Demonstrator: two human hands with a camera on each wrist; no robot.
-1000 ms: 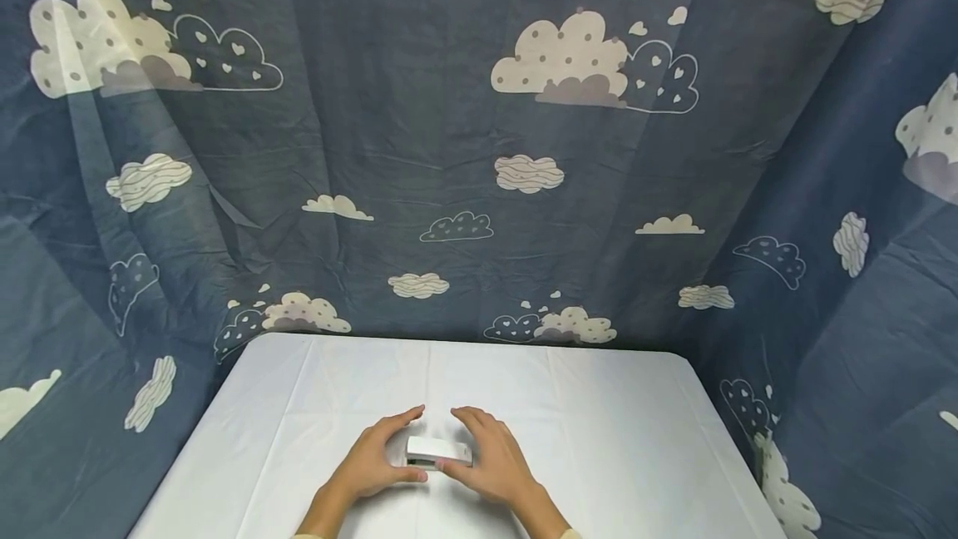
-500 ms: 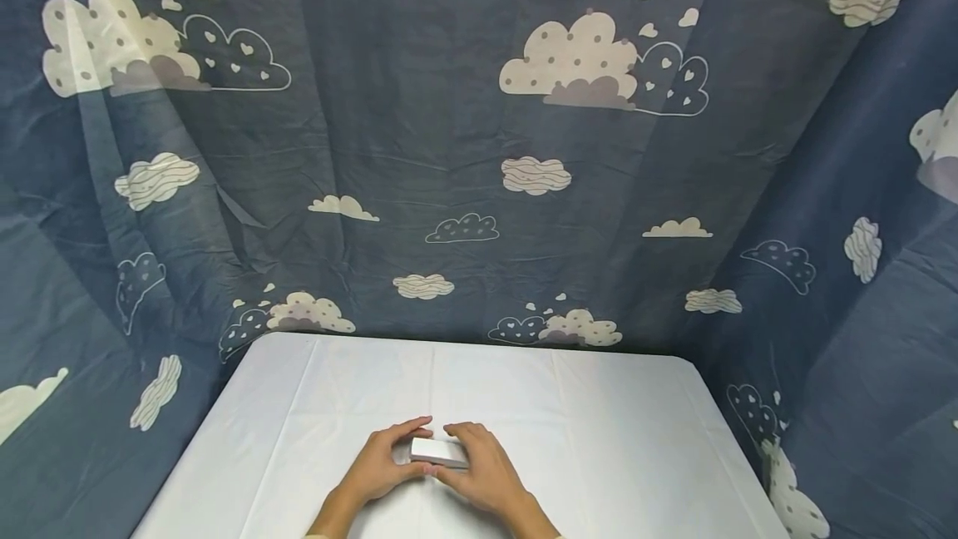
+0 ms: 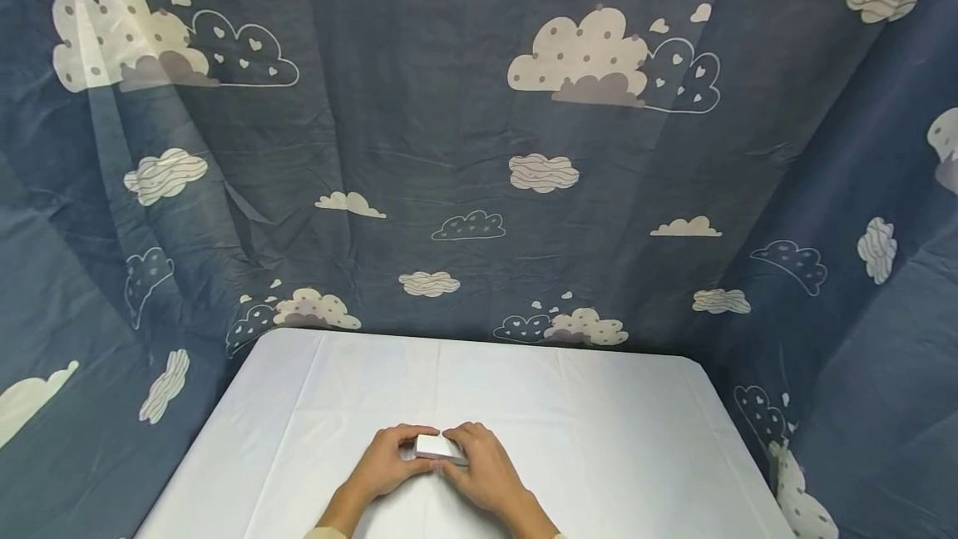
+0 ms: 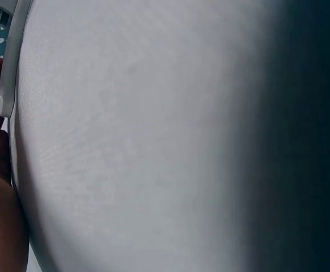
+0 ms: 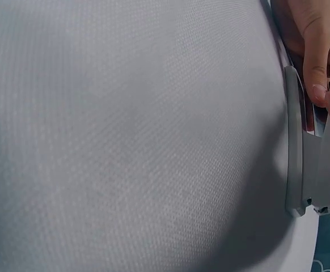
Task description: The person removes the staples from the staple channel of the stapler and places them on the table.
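A small white and grey stapler (image 3: 440, 447) lies on the white tabletop near its front edge in the head view. My left hand (image 3: 380, 466) grips its left end, thumb on the near side and fingers on the far side. Around the right end curls my right hand (image 3: 482, 466), its thumb meeting the left thumb at the front. From the right wrist, the stapler's grey base (image 5: 295, 147) and raised upper arm (image 5: 329, 164) show, with metal between them and both thumbs at the gap. The left wrist view catches only a strip of the stapler (image 4: 9, 73) beside the fingers.
A white cloth-covered table (image 3: 614, 439) extends to both sides and behind the hands. Dark blue curtains (image 3: 419, 123) with a cloud print hang along the back and sides.
Both hands have closed in on the stapler. The left hand, earlier apart from it, now holds its left end, and the two thumbs have come together on the near side.
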